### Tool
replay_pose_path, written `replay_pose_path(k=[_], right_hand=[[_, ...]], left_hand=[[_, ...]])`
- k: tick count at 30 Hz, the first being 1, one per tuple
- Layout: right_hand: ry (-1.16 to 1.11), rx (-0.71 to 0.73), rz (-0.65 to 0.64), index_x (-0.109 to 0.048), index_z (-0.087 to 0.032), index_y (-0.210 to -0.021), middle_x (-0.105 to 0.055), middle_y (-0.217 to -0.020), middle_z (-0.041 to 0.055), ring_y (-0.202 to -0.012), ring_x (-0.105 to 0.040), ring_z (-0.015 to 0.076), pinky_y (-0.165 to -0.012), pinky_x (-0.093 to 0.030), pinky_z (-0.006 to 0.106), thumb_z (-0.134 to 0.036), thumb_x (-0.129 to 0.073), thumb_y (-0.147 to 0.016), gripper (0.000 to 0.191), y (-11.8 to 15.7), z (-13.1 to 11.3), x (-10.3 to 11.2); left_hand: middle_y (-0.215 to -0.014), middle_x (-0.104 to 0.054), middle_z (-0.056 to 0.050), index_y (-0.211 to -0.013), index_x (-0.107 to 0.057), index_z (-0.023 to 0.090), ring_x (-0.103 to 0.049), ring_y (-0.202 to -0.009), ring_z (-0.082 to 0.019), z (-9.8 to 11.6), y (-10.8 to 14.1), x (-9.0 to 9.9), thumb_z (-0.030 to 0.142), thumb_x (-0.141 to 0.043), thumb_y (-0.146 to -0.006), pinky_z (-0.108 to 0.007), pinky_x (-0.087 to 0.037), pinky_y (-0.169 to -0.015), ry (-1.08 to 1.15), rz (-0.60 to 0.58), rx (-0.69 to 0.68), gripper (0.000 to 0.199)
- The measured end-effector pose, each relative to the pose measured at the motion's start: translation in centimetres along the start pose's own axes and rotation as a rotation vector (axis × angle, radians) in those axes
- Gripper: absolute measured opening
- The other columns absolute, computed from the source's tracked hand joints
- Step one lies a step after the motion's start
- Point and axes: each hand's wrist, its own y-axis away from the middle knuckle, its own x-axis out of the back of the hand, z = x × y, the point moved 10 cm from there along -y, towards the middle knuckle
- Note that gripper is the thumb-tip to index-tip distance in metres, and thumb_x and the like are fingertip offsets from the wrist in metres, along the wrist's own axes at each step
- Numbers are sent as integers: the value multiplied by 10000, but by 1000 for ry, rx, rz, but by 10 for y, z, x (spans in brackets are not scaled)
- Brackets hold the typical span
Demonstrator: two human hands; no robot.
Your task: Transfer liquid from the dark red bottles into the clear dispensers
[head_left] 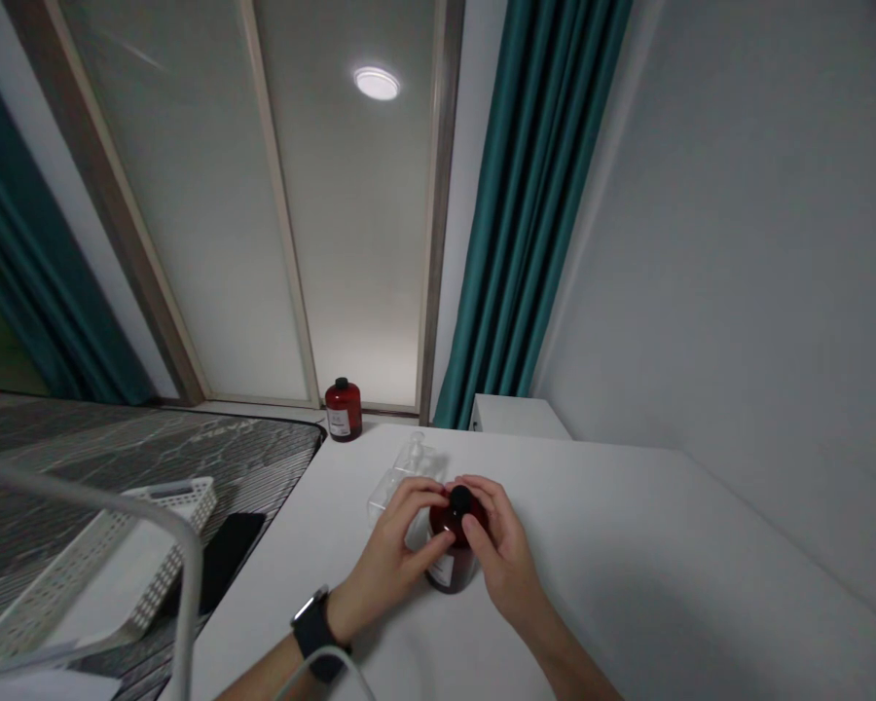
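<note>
A dark red bottle with a black cap and a white label (pixel 444 569) stands upright on the white table (pixel 613 545). My left hand (pixel 401 535) curves round its left side, thumb and fingers on the upper part of the bottle. From the right, my right hand (pixel 502 535) wraps the same bottle, its thumb near the cap. Just beyond my left hand lies a clear, see-through container (pixel 386 487), partly covered by the fingers. A second red bottle with a black cap (pixel 344 411) stands at the table's far left corner.
Left of the table are a white perforated basket (pixel 80 574) and a black flat object (pixel 234 550). A grey curved tube (pixel 188 604) crosses the lower left. Behind the table stand a white cabinet (pixel 522 417) and a teal curtain (pixel 526 214). A wall borders the right.
</note>
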Motion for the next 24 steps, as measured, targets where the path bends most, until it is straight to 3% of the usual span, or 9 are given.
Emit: replay_pose_path(k=[5, 10, 15, 20, 24], right_hand=[[86, 50, 61, -594, -251, -1193, -591, -1138, 65, -1069, -614, 225, -976, -499, 376, -299, -574, -932, 267, -4, 1, 4], [67, -6, 87, -568, -249, -1235, -631, -1171, 77, -1138, -603, 238, -1021, -473, 400, -311, -597, -916, 326, -4, 14, 10], [35, 3, 151, -554, -246, -1214, -635, -1180, 79, -1145, -602, 228, -1046, -446, 399, -355, -597, -920, 317, -5, 10, 15], [-65, 13, 311, -500, -255, -1135, -670, -1048, 48, -1029, -639, 210, -926, -488, 359, -392, -644, -885, 319, -7, 2, 36], [11, -45, 385, -517, -238, -995, -684, -943, 37, -925, -648, 211, -846, -489, 352, -385, -649, -856, 242, -9, 11, 60]], left_hand=[[-1154, -607, -81, -1126, -622, 234, -584, -1121, -234, 1, 0, 0, 196, -654, -902, -392, -500, -973, -1, 2, -8, 229], [-1169, -605, -91, -1124, -617, 229, -583, -1136, -243, -2, 0, 0, 196, -652, -898, -406, -498, -984, -8, -10, 20, 232], [-1173, -607, -91, -1125, -618, 233, -587, -1136, -245, -3, 1, 0, 197, -652, -892, -408, -501, -983, -4, -8, 25, 239], [-1161, -611, -88, -1113, -622, 235, -592, -1130, -247, -4, 1, 0, 195, -659, -884, -412, -499, -986, -15, -2, 24, 235], [-1181, -603, -88, -1128, -616, 239, -589, -1137, -241, -3, 1, -1, 185, -648, -888, -412, -492, -992, -13, -8, 16, 248]])
